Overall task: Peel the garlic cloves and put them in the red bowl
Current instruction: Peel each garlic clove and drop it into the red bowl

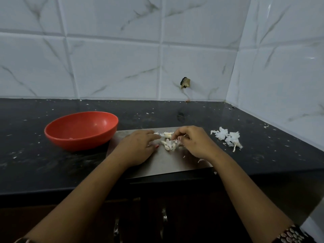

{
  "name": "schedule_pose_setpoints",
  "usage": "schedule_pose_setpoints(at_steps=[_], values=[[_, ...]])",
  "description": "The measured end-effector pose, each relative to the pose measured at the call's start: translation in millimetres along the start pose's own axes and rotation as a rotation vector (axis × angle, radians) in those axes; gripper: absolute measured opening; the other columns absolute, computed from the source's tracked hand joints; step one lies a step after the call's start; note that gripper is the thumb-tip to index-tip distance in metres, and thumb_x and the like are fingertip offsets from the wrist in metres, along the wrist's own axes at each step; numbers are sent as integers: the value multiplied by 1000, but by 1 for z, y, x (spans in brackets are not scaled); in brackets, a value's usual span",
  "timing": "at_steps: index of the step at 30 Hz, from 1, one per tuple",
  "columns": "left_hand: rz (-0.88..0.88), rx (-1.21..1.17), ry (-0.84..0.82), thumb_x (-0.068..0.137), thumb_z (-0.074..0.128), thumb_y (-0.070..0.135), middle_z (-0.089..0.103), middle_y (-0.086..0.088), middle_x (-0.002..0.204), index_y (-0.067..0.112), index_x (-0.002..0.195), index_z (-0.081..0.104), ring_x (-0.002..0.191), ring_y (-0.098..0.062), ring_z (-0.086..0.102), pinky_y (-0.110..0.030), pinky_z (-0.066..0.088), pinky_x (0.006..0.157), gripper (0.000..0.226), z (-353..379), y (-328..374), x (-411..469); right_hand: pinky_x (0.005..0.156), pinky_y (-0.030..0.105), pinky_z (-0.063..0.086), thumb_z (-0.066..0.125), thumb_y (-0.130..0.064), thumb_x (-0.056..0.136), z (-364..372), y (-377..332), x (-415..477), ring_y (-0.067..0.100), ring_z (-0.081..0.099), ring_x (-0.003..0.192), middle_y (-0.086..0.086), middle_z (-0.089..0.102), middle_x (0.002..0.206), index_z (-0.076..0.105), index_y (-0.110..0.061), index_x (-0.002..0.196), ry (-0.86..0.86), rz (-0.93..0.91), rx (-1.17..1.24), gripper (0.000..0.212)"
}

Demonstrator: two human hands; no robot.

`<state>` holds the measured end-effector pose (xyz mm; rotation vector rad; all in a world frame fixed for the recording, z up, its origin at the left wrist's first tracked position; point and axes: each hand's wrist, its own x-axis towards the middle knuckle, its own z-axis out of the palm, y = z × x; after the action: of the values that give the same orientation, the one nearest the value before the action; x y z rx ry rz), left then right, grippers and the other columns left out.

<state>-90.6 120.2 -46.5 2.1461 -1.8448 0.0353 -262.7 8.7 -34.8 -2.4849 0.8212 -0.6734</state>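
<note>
One flecked black counter (pixel 175 111), red bowl (pixel 78 142); marble-tiled walls (pixel 114 67).

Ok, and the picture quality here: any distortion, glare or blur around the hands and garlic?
Head view: wide-angle bending bows the wall tiles and counter; faint glare inside the red bowl; the garlic cloves between left hand and right hand look soft and washed out; the cabinets below are dark.

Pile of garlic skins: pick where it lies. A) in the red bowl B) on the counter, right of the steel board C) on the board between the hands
B: the pile of garlic skins lies on the black counter, right of the steel board, apart from the red bowl.
</note>
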Motion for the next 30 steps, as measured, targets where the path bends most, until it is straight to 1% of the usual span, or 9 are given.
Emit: schedule_pose_setpoints(at_steps=[3, 6, 7, 11, 16, 18, 21, 26, 30], values=[[20, -20, 89, 96, 51, 31, 54, 8, 135, 31, 126, 60, 126, -18, 43, -35, 36, 105, 31, 1, 8, 11, 56, 8, 41, 48, -1, 96, 2, -5, 10, 0, 55, 63, -2, 68, 107, 69, -22, 98, 21, -22, -23, 30], [-40, -44, 144, 94, 54, 23, 63, 3, 119, 28, 106, 68, 115, -20, 51, -41, 44, 97, 20, -2, 13, 26, 82, 24, 50, 52, 2, 92, 3, -12, 22, 11, 62, 95, 1, 65, 120, 68, -21, 115, -14, -64, -132, 36], [-59, -45, 157, 92, 56, 22, 64, 3, 116, 28, 103, 68, 112, -19, 53, -41, 46, 95, 17, -3, 13, 30, 85, 28, 50, 56, 0, 90, 3, -13, 25, 15, 61, 101, 1, 63, 123, 66, -22, 120, -49, -64, -184, 38], [-64, -130, 179, 85, 63, 19, 65, 5, 111, 26, 104, 63, 106, -17, 56, -40, 48, 92, 20, 2, 12, 38, 78, 24, 46, 57, -12, 94, 7, -12, 30, 20, 63, 104, 2, 65, 122, 64, -23, 124, -103, -63, -310, 32], [-68, -331, 268, 79, 74, 18, 71, 11, 92, 26, 95, 63, 91, -10, 65, -36, 52, 86, 21, 14, 5, 37, 84, 36, 53, 50, -14, 97, 18, -2, 33, 20, 64, 95, 4, 69, 111, 67, -21, 119, -36, -83, -262, 28], [-76, -396, 325, 77, 78, 24, 70, 12, 84, 26, 92, 63, 85, -5, 65, -29, 53, 81, 21, 13, 5, 38, 75, 26, 52, 49, -14, 99, 19, -2, 36, 16, 64, 86, 2, 70, 101, 68, -17, 113, 9, -66, -148, 24], [-111, -567, 421, 75, 80, 28, 67, 14, 73, 22, 89, 66, 69, 10, 62, -4, 45, 64, 20, 9, 10, 36, 59, 9, 43, 52, -13, 98, 21, -5, 35, 9, 61, 74, -9, 65, 83, 70, -14, 104, 78, -56, 66, 19], [-153, -706, 506, 73, 81, 16, 71, 9, 70, 21, 95, 70, 65, 4, 66, -13, 51, 69, 25, 8, 14, 31, 49, 12, 40, 49, -8, 97, 24, -9, 32, 1, 56, 56, -6, 68, 80, 67, -14, 102, 93, -88, 150, 20], [-176, -816, 459, 74, 79, 7, 69, 11, 65, 17, 94, 72, 60, 5, 65, -8, 50, 66, 23, 5, 17, 29, 43, 12, 35, 50, -6, 94, 23, -12, 29, 0, 48, 44, 0, 70, 78, 67, -12, 96, 102, -95, 207, 17]])
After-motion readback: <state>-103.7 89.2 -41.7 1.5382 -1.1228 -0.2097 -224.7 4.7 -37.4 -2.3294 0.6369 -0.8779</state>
